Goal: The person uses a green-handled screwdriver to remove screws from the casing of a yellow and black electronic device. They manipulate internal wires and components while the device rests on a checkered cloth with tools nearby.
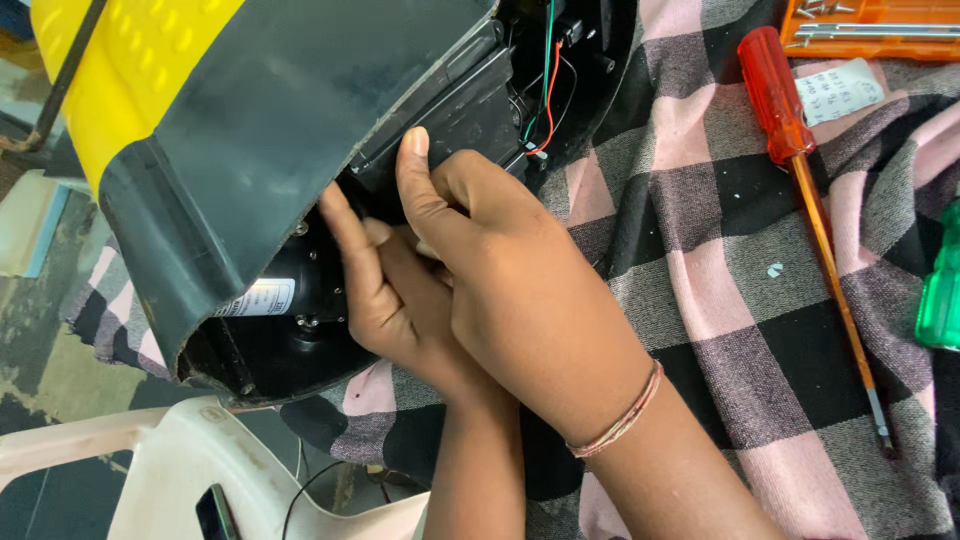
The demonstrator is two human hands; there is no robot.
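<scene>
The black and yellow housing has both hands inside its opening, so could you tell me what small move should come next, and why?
Probably ease the left hand back slightly: the right hand covers it, and both hide the black motor inside the housing.

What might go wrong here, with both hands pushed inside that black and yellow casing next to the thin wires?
1. The right hand presses close to the loose red and green wires; a slip might tug them free.
2. The left hand reaches under the casing edge, where its fingers could get pinched or scraped.
3. The red-handled screwdriver lies loose on the checked cloth and might roll away.
</scene>
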